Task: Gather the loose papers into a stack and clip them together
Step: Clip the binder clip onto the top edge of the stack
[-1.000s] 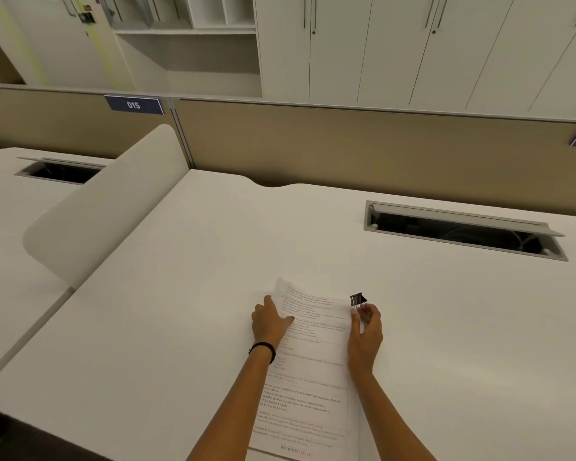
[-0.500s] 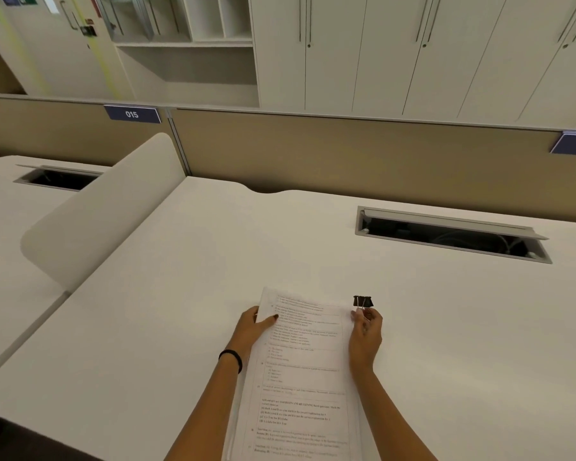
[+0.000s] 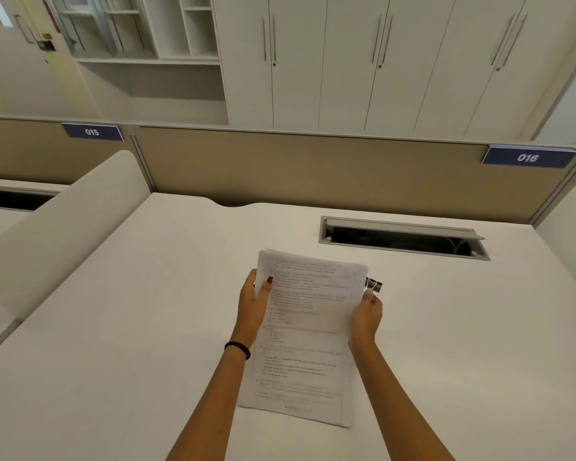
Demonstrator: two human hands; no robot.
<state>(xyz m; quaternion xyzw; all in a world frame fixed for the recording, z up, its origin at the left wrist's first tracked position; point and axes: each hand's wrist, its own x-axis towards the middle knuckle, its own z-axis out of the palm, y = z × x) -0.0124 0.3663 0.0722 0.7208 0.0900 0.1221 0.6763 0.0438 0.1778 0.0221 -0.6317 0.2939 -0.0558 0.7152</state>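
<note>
A stack of printed white papers (image 3: 308, 331) is lifted at its far end off the white desk (image 3: 113, 327), its near edge low by the desk. My left hand (image 3: 255, 304) grips the stack's left edge, thumb on the top sheet. My right hand (image 3: 366, 316) holds the right edge and pinches a black binder clip (image 3: 374, 285), which sticks out at the stack's upper right corner. Whether the clip bites the sheets I cannot tell.
An open cable hatch (image 3: 403, 237) lies in the desk beyond the papers. A beige partition (image 3: 313, 168) with labels 015 and 016 runs along the back. A curved white divider (image 3: 60, 227) stands at the left; another rises at the right edge.
The papers have risen from lying flat on the desk, far end lifted. Both hands came up with them, and the clip moved against the stack's right corner.
</note>
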